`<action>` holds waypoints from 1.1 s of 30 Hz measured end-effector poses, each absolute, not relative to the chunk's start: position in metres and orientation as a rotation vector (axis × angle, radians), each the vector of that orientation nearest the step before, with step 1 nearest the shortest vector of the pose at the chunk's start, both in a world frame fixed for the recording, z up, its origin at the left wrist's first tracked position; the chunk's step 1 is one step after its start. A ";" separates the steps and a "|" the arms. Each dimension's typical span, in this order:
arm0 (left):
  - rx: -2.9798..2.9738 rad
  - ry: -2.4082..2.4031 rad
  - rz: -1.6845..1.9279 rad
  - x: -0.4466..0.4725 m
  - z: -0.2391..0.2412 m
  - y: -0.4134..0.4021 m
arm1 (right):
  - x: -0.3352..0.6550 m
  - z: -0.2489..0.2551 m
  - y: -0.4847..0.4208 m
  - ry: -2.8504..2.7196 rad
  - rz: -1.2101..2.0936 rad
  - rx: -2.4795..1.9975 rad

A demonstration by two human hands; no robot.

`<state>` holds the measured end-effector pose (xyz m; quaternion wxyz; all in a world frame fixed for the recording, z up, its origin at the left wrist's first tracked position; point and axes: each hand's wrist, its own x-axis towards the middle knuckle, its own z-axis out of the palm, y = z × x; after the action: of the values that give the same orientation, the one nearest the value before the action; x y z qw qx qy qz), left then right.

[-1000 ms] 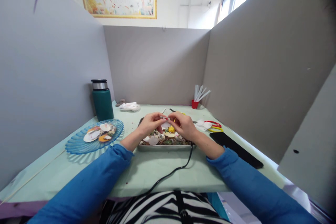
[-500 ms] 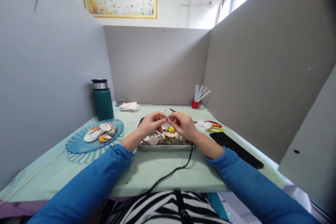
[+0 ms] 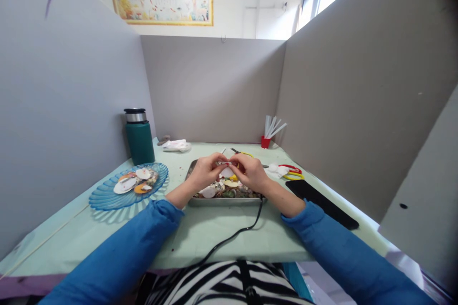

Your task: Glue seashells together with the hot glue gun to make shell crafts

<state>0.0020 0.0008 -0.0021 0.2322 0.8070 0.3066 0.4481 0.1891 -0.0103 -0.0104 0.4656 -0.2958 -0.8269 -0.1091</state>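
My left hand (image 3: pixel 209 169) and my right hand (image 3: pixel 251 171) meet above a metal tray (image 3: pixel 225 201). Their fingertips are pinched together on something small and pale, too small to make out. Shells (image 3: pixel 208 192) and small mixed bits fill the tray, with a yellow piece (image 3: pixel 234 177) among them under my fingers. A black cord (image 3: pixel 232 235) runs from near my right wrist to the table's front edge.
On the left are a blue glass plate (image 3: pixel 103 197) with shells on it and a green bottle (image 3: pixel 140 143). To the right lie a black flat slab (image 3: pixel 322 204), scissors (image 3: pixel 294 169) and white tissue (image 3: pixel 276 170). White sticks stand in a red cup (image 3: pixel 265 142). Grey partitions (image 3: pixel 214 88) enclose the table.
My hands stay pinched together over the tray with only slight finger movement. The fingers of my left hand have shifted a little. Everything else keeps its place.
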 end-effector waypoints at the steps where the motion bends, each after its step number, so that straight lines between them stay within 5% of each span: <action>1: 2.205 0.839 1.236 0.002 -0.003 0.002 | 0.189 -0.010 -0.010 -2.022 -0.259 -0.730; 33: 1.773 0.612 1.212 0.003 0.003 0.005 | 0.192 -0.010 -0.010 -1.966 -0.078 -0.810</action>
<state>0.0027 0.0045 0.0028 0.4388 0.7133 0.2463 0.4878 0.1915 -0.0098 -0.0099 0.4854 -0.3327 -0.8079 -0.0319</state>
